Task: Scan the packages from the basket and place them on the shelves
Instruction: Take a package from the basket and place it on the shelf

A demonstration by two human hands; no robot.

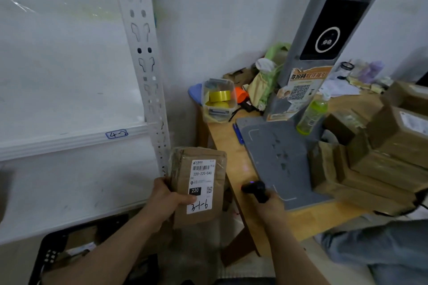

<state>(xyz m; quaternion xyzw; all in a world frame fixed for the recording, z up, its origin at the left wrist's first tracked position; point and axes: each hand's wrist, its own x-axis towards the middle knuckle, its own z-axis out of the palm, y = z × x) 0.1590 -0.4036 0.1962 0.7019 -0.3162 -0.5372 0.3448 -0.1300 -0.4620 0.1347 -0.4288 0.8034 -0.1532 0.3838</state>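
Note:
My left hand [165, 201] grips a brown cardboard package [199, 164] upright, thumb on its white shipping label [201, 186], which faces me. My right hand [269, 207] holds a black handheld scanner [256, 188] to the right of the package, its head turned toward the label. A black basket [52, 254] with several parcels sits at the lower left on the floor. White shelves [69, 141] stand at the left, one edge marked with a handwritten tag [116, 134].
A wooden table [222, 132] at the right carries a grey scanning station [278, 157] with a tall post, a green bottle [312, 115], a clear box of tape rolls [218, 99] and stacked brown parcels [382, 152]. A person's jeans-clad leg [382, 245] is at lower right.

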